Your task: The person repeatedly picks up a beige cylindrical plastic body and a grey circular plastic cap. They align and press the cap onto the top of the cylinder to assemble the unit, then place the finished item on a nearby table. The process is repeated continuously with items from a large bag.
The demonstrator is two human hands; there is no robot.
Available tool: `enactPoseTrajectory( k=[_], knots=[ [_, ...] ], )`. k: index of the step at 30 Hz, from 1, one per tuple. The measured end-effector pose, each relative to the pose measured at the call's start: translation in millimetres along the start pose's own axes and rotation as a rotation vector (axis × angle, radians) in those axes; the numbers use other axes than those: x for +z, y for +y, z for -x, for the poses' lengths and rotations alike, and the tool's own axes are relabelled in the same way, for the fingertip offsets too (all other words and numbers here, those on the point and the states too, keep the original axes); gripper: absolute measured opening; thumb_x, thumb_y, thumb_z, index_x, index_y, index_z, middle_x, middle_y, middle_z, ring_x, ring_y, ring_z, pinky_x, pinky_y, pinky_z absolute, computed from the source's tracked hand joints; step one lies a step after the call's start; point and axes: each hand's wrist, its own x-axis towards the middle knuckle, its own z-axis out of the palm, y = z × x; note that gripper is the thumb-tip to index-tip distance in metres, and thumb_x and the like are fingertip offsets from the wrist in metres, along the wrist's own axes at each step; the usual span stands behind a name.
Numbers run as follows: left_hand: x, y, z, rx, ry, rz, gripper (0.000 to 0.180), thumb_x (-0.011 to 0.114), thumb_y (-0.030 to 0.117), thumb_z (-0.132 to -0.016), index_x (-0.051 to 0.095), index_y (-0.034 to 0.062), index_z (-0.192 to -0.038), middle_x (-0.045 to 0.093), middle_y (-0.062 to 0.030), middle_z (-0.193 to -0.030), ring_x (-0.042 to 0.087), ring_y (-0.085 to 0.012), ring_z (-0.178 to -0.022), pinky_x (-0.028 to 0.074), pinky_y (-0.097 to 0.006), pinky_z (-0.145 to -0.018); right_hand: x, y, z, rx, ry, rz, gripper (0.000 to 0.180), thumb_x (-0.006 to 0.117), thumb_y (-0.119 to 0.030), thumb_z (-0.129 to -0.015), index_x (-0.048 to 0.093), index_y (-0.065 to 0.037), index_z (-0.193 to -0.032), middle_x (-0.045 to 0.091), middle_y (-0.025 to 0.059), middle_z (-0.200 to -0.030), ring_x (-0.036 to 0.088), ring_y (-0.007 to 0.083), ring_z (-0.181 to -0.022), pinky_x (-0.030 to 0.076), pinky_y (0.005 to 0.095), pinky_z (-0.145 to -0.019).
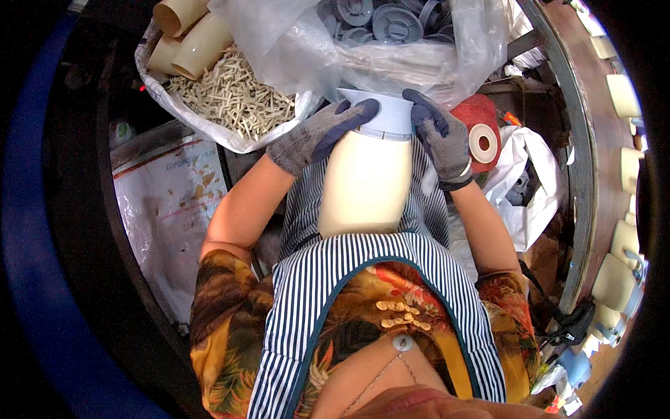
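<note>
Over striped apron [433, 265], cream container [365, 183] points away.

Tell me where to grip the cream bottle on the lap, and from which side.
Grip the cream bottle near its pale blue cap, from both sides, as the left hand and right hand do now. It lies lengthwise on the apron, wide body toward the person, narrower top outward.

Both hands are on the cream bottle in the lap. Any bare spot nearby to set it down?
Hardly. Ahead, the sack of small cream sticks and clear bag of grey lids crowd the left hand and right hand. Only the striped apron below the cream bottle shows bare.
</note>
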Motion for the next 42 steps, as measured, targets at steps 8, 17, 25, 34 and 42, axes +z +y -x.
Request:
enactPoseTrajectory(
  k=[8,17,25,34,42],
  knots=[
    [20.9,95.4,-0.4,-0.247,0.154,0.342,0.074,0.059,0.051,-0.093,0.045,-0.0067,-0.138,0.053,-0.0197,-0.134,0.052,-0.0248,-0.123,0.042,-0.035,-0.105,-2.3,-4.6,17.3,-0.038,0.008,0.177,0.039,0.061,-0.019,-0.088,0.064,-0.009,-0.126,0.069,0.0155,-0.116,0.068,0.0281,-0.101,0.052,0.0352,-0.088],
    [4.5,48.0,51.4,-0.241,0.299,0.164,0.066,0.062,0.032,-0.094,0.036,-0.0023,-0.144,0.051,-0.0169,-0.138,0.052,-0.0259,-0.124,0.042,-0.037,-0.106,-91.9,44.3,45.7,-0.109,0.319,0.855,0.063,0.068,-0.037,-0.086,0.051,-0.008,-0.139,0.062,0.0144,-0.115,0.06,0.0307,-0.097,0.045,0.0442,-0.093],
    [5.8,141.1,-31.5,0.02,0.615,0.331,0.063,0.075,0.025,-0.083,0.048,-0.0022,-0.132,0.056,-0.0164,-0.128,0.055,-0.0261,-0.117,0.044,-0.039,-0.102,-143.5,143.3,63.8,-0.171,0.174,1.414,0.065,0.065,-0.047,-0.084,0.052,-0.017,-0.14,0.062,0.0132,-0.117,0.057,0.0343,-0.107,0.042,0.0518,-0.098],
    [106.1,113.6,-175.3,0.524,0.334,-0.19,0.098,0.092,0.037,-0.06,0.044,0.0031,-0.139,0.057,-0.0153,-0.132,0.056,-0.0277,-0.123,0.046,-0.04,-0.102,-204.7,45.7,132.7,0.179,0.755,0.104,0.044,0.072,-0.014,-0.089,0.056,0.0,-0.126,0.06,0.0096,-0.121,0.056,0.0189,-0.114,0.043,0.0318,-0.101],
    [130.4,72.7,-212.6,0.435,0.238,-0.282,0.105,0.091,0.038,-0.061,0.036,0.0054,-0.145,0.054,-0.0155,-0.136,0.055,-0.0297,-0.124,0.045,-0.039,-0.104,-203.2,-154.4,61.6,-0.548,0.959,0.62,0.048,0.075,-0.025,-0.082,0.06,-0.002,-0.12,0.063,0.0171,-0.118,0.063,0.0294,-0.106,0.05,0.0376,-0.092]
  ],
)
